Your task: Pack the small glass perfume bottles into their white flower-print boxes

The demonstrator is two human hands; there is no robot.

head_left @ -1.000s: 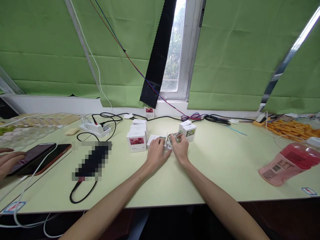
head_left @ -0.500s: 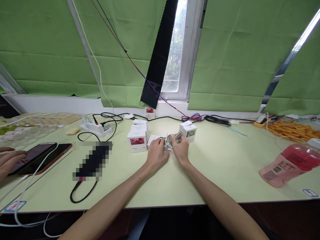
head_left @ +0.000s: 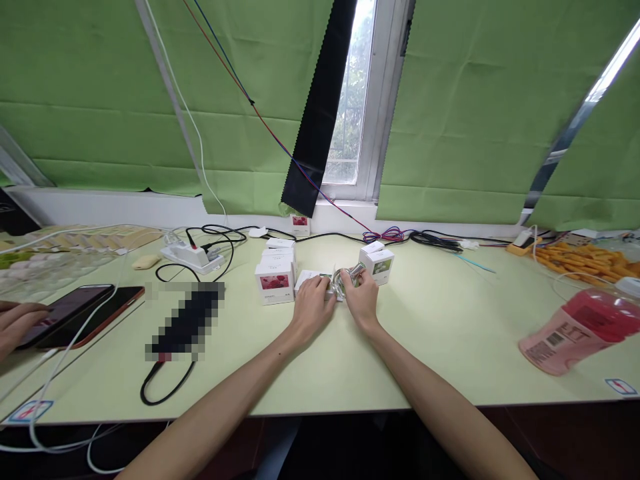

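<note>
My left hand (head_left: 311, 308) lies over a small white box (head_left: 304, 275) resting flat on the table, its fingers curled on the box's top and near edge. Right beside it, my right hand (head_left: 362, 298) grips a shiny silvery roundish object (head_left: 343, 280); its exact kind is not clear. Part of this object and the box's right end are covered by my fingers. On the left stands a row of white boxes (head_left: 275, 285) with a red picture on the front one. Just past my right hand are white boxes with a green picture (head_left: 381, 267).
A pink-labelled bottle (head_left: 555, 333) stands at the right, before a heap of orange pieces (head_left: 580, 257). At left are a black cable (head_left: 167, 398), a power strip (head_left: 193, 257) and phones (head_left: 75, 310) under another person's hand (head_left: 20, 323). More cables (head_left: 435, 240) run along the wall.
Very little differs. My left thumb has shifted slightly left, away from the silvery object; my right hand keeps its hold in the same place.
</note>
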